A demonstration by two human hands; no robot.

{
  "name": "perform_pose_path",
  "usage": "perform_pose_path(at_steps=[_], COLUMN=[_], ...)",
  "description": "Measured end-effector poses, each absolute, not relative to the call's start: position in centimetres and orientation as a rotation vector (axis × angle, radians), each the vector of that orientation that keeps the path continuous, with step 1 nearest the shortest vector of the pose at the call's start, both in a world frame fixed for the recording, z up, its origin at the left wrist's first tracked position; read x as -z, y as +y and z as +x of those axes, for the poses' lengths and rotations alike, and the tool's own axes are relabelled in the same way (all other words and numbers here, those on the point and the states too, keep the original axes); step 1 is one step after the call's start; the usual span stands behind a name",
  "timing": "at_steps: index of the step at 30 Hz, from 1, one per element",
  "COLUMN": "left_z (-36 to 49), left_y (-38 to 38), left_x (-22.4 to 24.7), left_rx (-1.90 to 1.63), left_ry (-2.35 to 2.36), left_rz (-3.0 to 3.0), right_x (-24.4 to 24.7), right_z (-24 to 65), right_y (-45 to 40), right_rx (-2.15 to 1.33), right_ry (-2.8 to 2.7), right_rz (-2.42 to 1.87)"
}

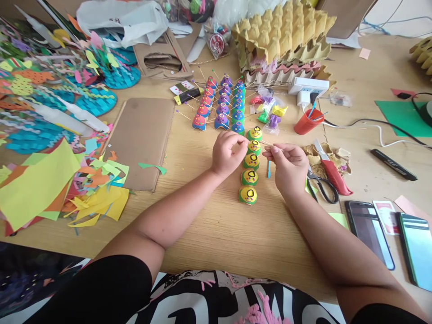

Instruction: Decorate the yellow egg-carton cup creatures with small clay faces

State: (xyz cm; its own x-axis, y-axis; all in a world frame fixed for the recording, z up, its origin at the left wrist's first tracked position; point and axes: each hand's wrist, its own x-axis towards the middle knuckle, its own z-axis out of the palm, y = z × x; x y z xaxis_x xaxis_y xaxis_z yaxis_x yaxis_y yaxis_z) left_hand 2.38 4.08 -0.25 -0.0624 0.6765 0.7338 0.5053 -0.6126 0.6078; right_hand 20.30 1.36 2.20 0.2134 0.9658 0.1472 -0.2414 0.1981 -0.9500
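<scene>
My left hand point(230, 152) is closed in a pinch beside a column of yellow-and-green painted egg-carton cups point(250, 177); what its fingertips hold is too small to name. Right of the column, my right hand point(286, 164) pinches a thin wooden stick point(266, 143), which points toward the left fingertips. Behind the hands stand painted cups in columns: red and blue point(199, 121), purple and blue point(222, 120), and blue and green point(238, 127). Thin sticks with coloured tips poke out of them.
Cardboard point(141, 139), paper scraps point(97, 202) and blue woven crafts point(96, 102) lie left. Egg trays point(280, 36) and a power strip point(308, 84) stand behind. On the right are a red cup point(308, 122), scissors point(326, 186), a red-handled knife point(337, 177) and phones point(367, 229).
</scene>
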Motion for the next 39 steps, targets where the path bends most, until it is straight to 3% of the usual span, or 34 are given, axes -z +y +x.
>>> perform_pose_path(at_steps=[4, 19, 39], left_z=[2.27, 2.72, 2.98], left_y=[4.44, 3.45, 3.65], left_x=[0.64, -0.09, 0.20], left_rx=[-1.760, -1.695, -1.592], left_ry=[1.430, 1.179, 1.154], left_rz=[1.938, 2.081, 1.844], right_x=[-2.04, -1.77, -1.47], right_z=[20.35, 20.11, 19.98], right_y=[1.57, 1.32, 1.18], right_rx=[-1.125, -1.134, -1.125], right_ry=[-0.896, -0.966, -0.956], right_rz=[-0.986, -0.996, -0.959])
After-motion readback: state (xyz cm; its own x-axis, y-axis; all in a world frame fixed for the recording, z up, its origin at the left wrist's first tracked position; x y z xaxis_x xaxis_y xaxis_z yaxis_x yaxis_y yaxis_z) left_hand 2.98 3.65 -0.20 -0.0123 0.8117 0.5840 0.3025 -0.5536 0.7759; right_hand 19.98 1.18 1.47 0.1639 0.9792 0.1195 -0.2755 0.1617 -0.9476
